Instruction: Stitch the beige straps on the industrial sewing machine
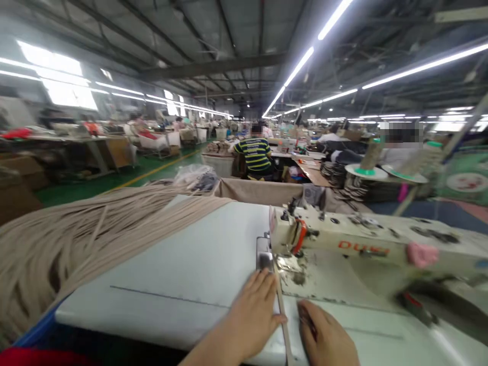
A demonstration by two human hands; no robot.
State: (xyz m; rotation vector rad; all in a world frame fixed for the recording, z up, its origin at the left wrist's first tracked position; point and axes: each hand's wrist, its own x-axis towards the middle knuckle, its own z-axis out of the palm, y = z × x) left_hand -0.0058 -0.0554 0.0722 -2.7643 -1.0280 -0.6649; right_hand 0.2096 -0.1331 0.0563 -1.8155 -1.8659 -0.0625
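A narrow beige fabric strip [282, 310] runs lengthwise over the white table [183, 259] to the needle area of a sewing machine [366, 244]. My left hand [253, 310] lies flat beside the strip, fingers stretched toward the metal plate [264, 260] at the needle, the thumb reaching across the strip. To the right of the strip, my right hand [326, 335] rests with its fingers curled. Something dark shows between its thumb and fingers, too hidden to name. The machine's presser foot is blurred.
A thick bundle of beige strips [95, 234] covers the table's left side. Thread cones [369, 157] stand at the back right. Beyond the table is a fabric-lined bin [259, 189]. A person in a striped shirt [253, 155] sits farther ahead.
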